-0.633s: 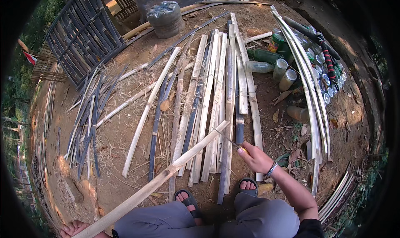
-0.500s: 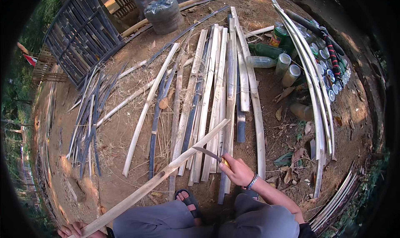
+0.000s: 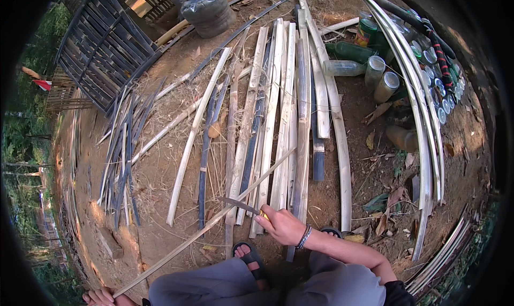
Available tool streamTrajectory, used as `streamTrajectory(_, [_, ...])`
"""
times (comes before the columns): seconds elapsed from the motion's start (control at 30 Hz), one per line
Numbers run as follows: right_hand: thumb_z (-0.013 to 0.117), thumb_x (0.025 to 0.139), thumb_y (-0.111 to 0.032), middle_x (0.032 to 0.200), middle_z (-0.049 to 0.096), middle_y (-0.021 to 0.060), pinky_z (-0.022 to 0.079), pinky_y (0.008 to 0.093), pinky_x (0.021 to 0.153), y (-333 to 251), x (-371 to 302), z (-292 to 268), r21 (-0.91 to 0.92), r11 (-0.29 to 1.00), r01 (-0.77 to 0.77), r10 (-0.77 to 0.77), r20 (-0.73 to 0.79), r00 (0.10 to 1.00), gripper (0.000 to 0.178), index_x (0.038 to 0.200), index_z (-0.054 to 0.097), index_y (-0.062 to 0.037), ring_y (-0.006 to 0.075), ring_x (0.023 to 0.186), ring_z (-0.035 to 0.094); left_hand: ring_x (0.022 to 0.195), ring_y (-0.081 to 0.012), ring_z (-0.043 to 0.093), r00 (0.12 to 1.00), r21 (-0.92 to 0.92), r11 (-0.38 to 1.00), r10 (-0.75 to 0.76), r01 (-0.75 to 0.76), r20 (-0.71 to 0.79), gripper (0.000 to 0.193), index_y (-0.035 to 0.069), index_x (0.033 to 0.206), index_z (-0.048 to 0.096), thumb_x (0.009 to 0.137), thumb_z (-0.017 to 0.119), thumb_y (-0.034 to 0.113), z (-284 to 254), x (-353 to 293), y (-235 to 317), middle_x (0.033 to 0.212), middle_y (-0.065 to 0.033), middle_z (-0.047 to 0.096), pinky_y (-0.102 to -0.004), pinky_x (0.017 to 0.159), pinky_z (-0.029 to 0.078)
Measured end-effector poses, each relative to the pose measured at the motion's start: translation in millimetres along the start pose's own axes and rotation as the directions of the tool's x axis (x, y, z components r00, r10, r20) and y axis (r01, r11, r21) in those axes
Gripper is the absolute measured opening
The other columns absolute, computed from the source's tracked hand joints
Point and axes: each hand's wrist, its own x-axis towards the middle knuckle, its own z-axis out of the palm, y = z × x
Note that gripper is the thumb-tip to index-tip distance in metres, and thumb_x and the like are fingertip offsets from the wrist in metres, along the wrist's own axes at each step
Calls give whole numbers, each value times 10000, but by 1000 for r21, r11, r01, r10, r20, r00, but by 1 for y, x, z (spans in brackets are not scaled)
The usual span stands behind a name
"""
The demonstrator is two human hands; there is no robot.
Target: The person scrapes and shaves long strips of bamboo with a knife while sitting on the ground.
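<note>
A long bamboo strip (image 3: 206, 228) slants across the view from lower left to the middle, its narrow edge turned up. At its near end my left hand (image 3: 100, 297) is closed around it. My right hand (image 3: 284, 228), with a bracelet on the wrist, grips a knife (image 3: 241, 205) by its yellowish handle. The dark blade points left and lies across the strip or just over it; contact is hard to tell. Beneath the strip's far half, several split bamboo slats (image 3: 270, 108) lie side by side on the ground.
Glass jars and bottles (image 3: 350, 68) stand and lie at the right, beside long curved bamboo strips (image 3: 415, 92). Thin dark strips (image 3: 126, 161) are piled at the left. A slatted bamboo panel (image 3: 104, 43) leans near a filled plastic sack (image 3: 208, 11). My sandalled foot (image 3: 248, 258) is close below.
The bamboo strip has turned from its broad face to its narrow edge. My right hand and the knife have moved left and slightly down along it. The view has shifted a little.
</note>
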Motion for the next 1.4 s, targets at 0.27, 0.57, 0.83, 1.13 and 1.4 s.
streamTrajectory(0.27, [385,1009,-387,683,582,304,454,567,703,7,13,-11,53,990,-133,132,25,991,437,980,490,36,515,769,584,442,-103,280,995,56,997,56,-51,-81,426,38,819,414,1040,317,389,0,1,0,572,-4,288,-235,423,277])
streamTrajectory(0.57, [389,1008,-399,642,571,296,463,551,644,24,27,10,62,993,-103,110,-121,987,441,947,483,28,512,717,582,453,-104,274,976,150,988,-7,40,-216,404,61,815,416,1037,340,390,7,3,-16,590,0,297,-244,466,280])
streamTrajectory(0.83, [404,1002,-381,667,587,304,473,562,678,40,41,-22,21,985,-174,174,-214,961,441,935,486,47,514,719,586,451,-93,271,987,119,993,26,-7,-161,393,59,814,414,1036,351,376,9,1,-8,585,1,292,-228,449,283])
streamTrajectory(1.13, [421,988,-438,670,591,286,472,558,662,2,19,-1,-94,996,7,-3,50,999,466,931,515,15,490,718,596,472,-102,277,981,148,989,-1,30,-194,395,61,826,402,1036,342,391,6,0,-11,591,3,286,-235,469,293])
streamTrajectory(1.4, [407,998,-411,580,563,272,470,555,595,-9,8,18,15,999,34,-35,61,998,440,994,451,26,494,630,590,477,-108,261,968,217,976,43,12,-249,391,66,823,405,1037,346,387,21,0,-19,591,0,284,-244,489,288])
